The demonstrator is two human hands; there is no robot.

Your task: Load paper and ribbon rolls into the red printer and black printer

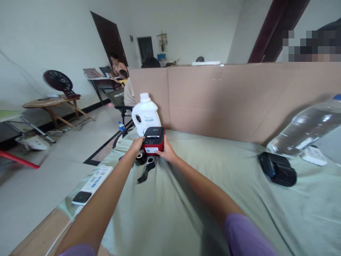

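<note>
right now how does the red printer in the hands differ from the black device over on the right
The red printer has a red body with a black top; the black device is black all over. The red printer is gripped between the left hand and right hand; the black device lies untouched. The red printer sits by the white jug, the black device by the clear bottle. Both sit over the green cloth.
</note>
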